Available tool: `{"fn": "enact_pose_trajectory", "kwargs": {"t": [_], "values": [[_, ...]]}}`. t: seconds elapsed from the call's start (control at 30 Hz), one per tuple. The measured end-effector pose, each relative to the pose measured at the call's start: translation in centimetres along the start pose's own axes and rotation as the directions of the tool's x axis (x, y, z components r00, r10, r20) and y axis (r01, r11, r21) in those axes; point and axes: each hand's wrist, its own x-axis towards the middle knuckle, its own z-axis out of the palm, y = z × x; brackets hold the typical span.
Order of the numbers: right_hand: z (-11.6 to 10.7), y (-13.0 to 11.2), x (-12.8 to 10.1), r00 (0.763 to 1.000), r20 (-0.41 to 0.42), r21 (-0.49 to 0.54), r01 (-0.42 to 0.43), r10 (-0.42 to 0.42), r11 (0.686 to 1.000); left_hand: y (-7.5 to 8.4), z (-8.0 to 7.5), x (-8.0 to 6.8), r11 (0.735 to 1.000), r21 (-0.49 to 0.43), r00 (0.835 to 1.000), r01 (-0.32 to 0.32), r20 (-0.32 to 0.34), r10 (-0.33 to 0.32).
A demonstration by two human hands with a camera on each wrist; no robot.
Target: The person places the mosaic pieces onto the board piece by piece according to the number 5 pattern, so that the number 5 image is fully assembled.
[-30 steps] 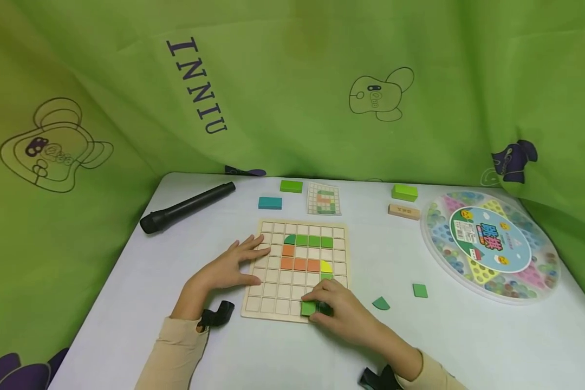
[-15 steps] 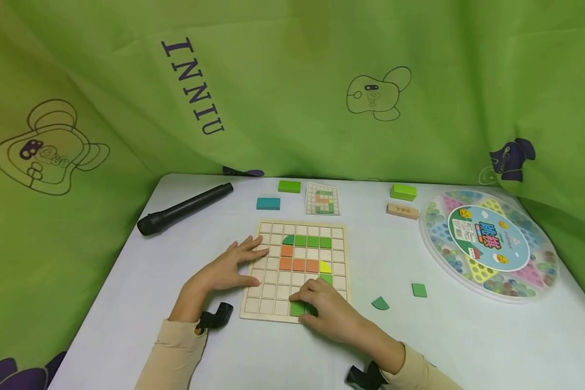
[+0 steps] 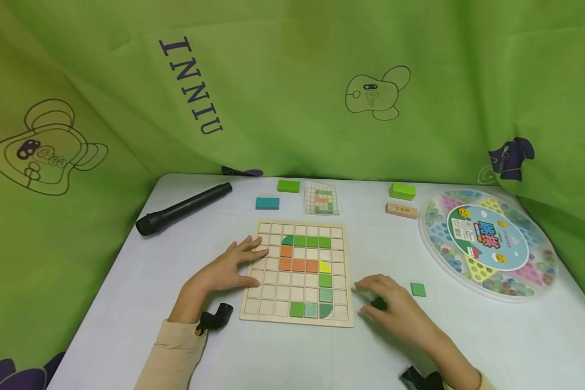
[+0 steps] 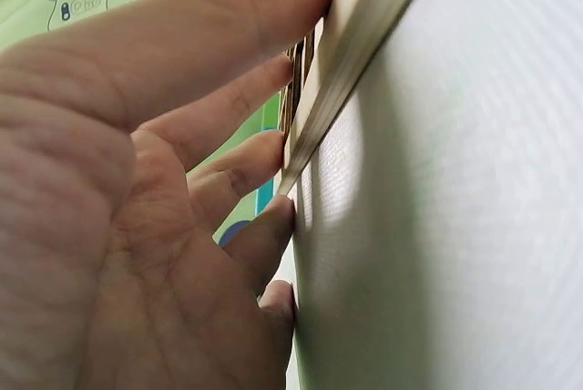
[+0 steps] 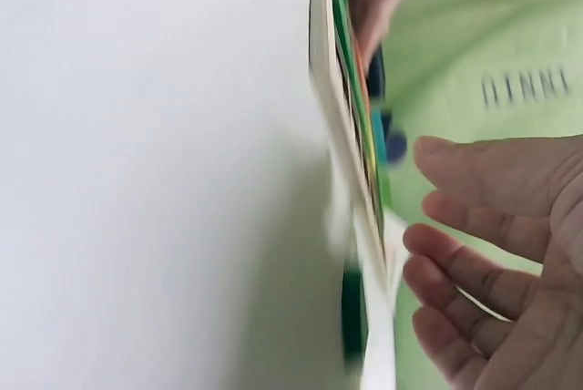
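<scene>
A square wooden grid board (image 3: 283, 293) lies on the table with orange, yellow and green tiles in some cells. Along its near row sit a light green square (image 3: 297, 309), a bluish-green square (image 3: 311, 310) and a dark green quarter-circle (image 3: 325, 310). My left hand (image 3: 224, 269) rests with spread fingers on the board's left edge; the left wrist view has the thumb and fingertips against the wooden side (image 4: 351, 53). Right of the board, my right hand (image 3: 395, 306) hovers, fingers loosely bent, over a loose dark green quarter-circle tile (image 3: 379, 303), apart from it in the right wrist view.
A loose green square tile (image 3: 418, 290) lies to the right. Behind the board are a pattern card (image 3: 321, 199), green (image 3: 288, 187) and blue (image 3: 267, 203) blocks. A black microphone (image 3: 183, 209) lies left; a round marble game box (image 3: 487, 246), a green block (image 3: 402, 191) and a wooden block (image 3: 402, 210) right.
My right hand has released the light green square in the board's near row and moved right, off the board, to above the loose quarter-circle tile. The left hand has stayed put.
</scene>
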Motion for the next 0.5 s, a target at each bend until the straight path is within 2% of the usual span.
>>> {"fn": "enact_pose_trajectory", "kwargs": {"t": [0.1, 0.2, 0.33, 0.5], "values": [[-0.8, 1.3, -1.0, 0.997, 0.004, -0.021, -0.083, 0.083, 0.996, 0.1, -0.1, -0.2, 1.0, -0.007, 1.0, 0.01, -0.002, -0.01], [-1.2, 2.1, -1.5, 0.991, 0.036, -0.016, -0.125, 0.125, 0.992, 0.1, 0.0, -0.3, 1.0, -0.008, 1.0, 0.016, -0.003, -0.016], [-1.3, 2.6, -1.6, 0.991, 0.073, -0.008, -0.112, 0.113, 0.994, 0.0, 0.0, -0.2, 1.0, -0.009, 1.0, 0.02, -0.004, -0.021], [-1.0, 1.6, -1.2, 0.996, 0.06, 0.019, -0.074, 0.073, 0.997, 0.1, 0.0, -0.2, 1.0, -0.006, 1.0, 0.01, -0.002, -0.01]]}}
